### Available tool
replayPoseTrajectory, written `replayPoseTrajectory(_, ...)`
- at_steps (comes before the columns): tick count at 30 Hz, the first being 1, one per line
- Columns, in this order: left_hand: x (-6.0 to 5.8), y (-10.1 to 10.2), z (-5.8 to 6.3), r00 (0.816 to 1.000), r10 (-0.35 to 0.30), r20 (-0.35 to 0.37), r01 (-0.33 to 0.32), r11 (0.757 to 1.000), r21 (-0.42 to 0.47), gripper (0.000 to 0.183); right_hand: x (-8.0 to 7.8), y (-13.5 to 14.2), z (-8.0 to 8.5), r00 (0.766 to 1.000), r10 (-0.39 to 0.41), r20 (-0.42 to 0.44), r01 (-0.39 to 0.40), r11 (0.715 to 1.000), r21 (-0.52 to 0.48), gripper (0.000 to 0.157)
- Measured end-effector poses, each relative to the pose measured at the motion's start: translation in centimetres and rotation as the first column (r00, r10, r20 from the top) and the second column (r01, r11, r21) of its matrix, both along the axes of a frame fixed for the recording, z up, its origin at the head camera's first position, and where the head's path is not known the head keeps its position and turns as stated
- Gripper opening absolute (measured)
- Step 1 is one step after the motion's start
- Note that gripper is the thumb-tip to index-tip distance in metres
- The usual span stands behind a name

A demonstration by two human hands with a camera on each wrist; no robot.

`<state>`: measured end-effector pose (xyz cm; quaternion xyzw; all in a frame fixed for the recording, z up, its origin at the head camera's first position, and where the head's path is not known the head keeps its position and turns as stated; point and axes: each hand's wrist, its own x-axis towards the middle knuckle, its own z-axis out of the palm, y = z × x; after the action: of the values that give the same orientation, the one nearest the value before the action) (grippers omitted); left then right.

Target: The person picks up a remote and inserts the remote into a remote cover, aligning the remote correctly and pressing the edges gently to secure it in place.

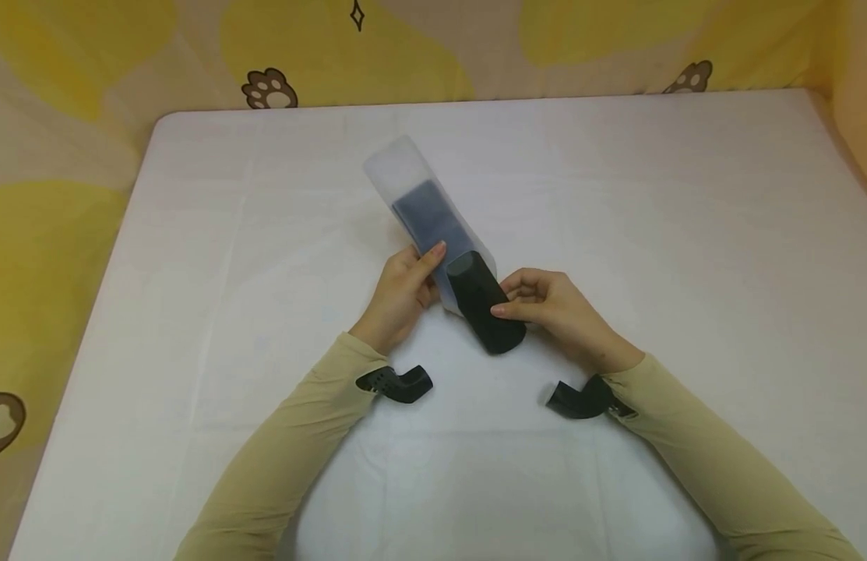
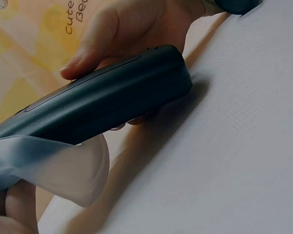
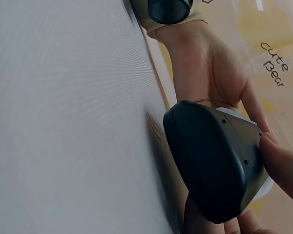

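Note:
Over the middle of the table, my left hand [image 1: 398, 292] pinches a long translucent plastic sleeve [image 1: 400, 162], thumb on top and fingers beneath. A flat dark blue piece [image 1: 429, 214] shows through the sleeve's wall. My right hand [image 1: 555, 312] holds a black oblong case [image 1: 485, 304] with rounded edges, its thumb on the upper face and its fingers curled at the side and underneath. The case overlaps the sleeve's near end. In the left wrist view the sleeve's rounded end [image 2: 85, 170] lies against the case's underside. Small holes dot the case [image 3: 219, 165] near its end in the right wrist view.
A white cloth covers the table [image 1: 230, 327]. Yellow patterned fabric [image 1: 440, 54] hangs along the back and sides. Each wrist carries a small black camera mount, one on the left [image 1: 401, 384] and one on the right [image 1: 580, 399].

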<state>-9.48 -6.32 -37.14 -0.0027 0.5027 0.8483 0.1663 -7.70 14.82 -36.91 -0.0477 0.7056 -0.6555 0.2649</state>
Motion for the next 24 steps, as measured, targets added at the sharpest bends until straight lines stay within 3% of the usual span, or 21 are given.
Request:
replayPoseTrajectory(11, -0.18, -0.29, 0.18, 0.999, 0.037, -0.020, -0.038, 0.998, -0.044, 0.015, -0.09, 0.04, 0.02, 1.000, 0.031, 0.005, -0.031, 0.999, 0.037, 0.030)
replayPoseTrajectory(17, -0.25, -0.40, 0.37, 0.998, 0.065, -0.017, -0.065, 0.998, 0.001, 0.014, 0.02, -0.01, 0.07, 0.999, 0.051, 0.019, -0.052, 0.997, 0.061, 0.031)
replayPoseTrajectory(24, -0.22, -0.38, 0.33, 0.999, 0.033, -0.020, -0.033, 0.999, 0.003, 0.011, 0.06, 0.06, -0.09, 0.998, 0.054, 0.020, -0.055, 0.997, 0.052, 0.029)
